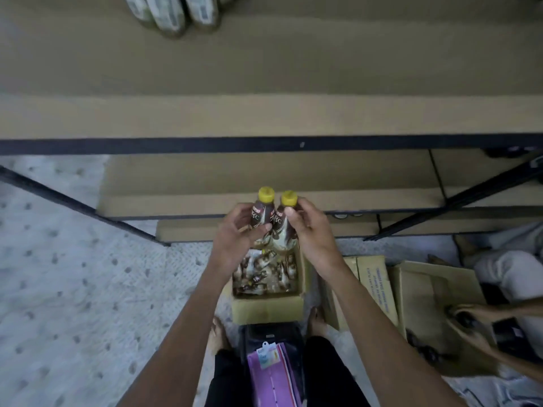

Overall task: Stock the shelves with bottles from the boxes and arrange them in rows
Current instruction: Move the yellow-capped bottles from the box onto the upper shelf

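A person is looking down over their own forearms at a metal rack. The left hand (235, 232) is gripping one bottle (262, 214), fingers curling round its dark label. The right hand (312, 235) is grasping a second bottle (281, 230), thumb pressing on its neck. Both bottles are standing upright and touching side by side, each wearing a yellow cap, and both are being held in the air just above an open box (267, 307).

The box is sitting on the floor (73, 274) between the person's bare feet and the rack. More bottles (264, 274) of the same kind are lying loose inside it.

The top shelf (264, 83), a wide brown board, is filling the upper half of the view. A few wrapped packs (173, 16) are standing at its far edge. A lower shelf (235, 177) is showing beneath it, just behind the held bottles.

To the right, a closed carton (374, 284) is standing beside the open box. Further right, another person's hand (470, 329) is reaching into another open carton (423, 289).
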